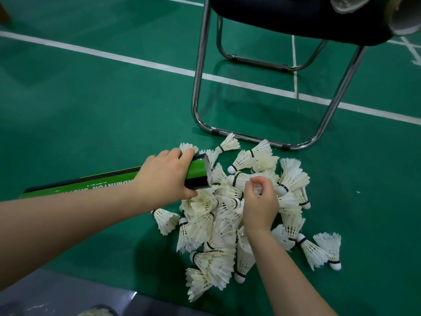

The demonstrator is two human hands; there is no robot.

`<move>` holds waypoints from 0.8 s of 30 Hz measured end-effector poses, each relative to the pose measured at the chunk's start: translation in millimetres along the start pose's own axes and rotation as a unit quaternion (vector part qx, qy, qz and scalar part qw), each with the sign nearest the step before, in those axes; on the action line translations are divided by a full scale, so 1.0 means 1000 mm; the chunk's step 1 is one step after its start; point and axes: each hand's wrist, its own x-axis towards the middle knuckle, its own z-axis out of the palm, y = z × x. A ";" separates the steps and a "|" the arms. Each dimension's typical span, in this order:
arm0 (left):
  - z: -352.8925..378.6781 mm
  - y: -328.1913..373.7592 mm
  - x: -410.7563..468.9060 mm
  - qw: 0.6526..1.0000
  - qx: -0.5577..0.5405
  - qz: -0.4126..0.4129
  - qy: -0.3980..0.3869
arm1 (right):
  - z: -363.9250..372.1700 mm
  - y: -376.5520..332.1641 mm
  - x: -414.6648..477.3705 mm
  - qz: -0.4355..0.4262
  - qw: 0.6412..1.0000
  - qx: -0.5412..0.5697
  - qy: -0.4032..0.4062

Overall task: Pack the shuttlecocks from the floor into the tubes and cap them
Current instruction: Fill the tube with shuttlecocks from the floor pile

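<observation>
A pile of several white feather shuttlecocks (230, 220) lies on the green court floor. My left hand (164, 176) grips a green and black tube (198, 173) near its open end, which points right toward the pile; the rest of the tube runs left along my forearm. My right hand (259, 201) hovers over the middle of the pile with fingers curled, pinching a small clear thing (257, 190), blurred, maybe a cap or a shuttlecock's base. More shuttlecocks (323, 249) lie scattered at the pile's right edge.
A chair with chrome legs (198, 71) and a dark seat (296, 14) stands just behind the pile. Open-ended tubes (403, 21) lie on the seat at the top right. White court lines (136, 61) cross the floor. A grey strip (68, 295) runs along the bottom left.
</observation>
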 end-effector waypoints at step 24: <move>-0.012 0.044 -0.014 0.994 0.029 0.102 -0.021 | -0.043 -0.066 -0.005 0.059 0.792 0.099 -0.599</move>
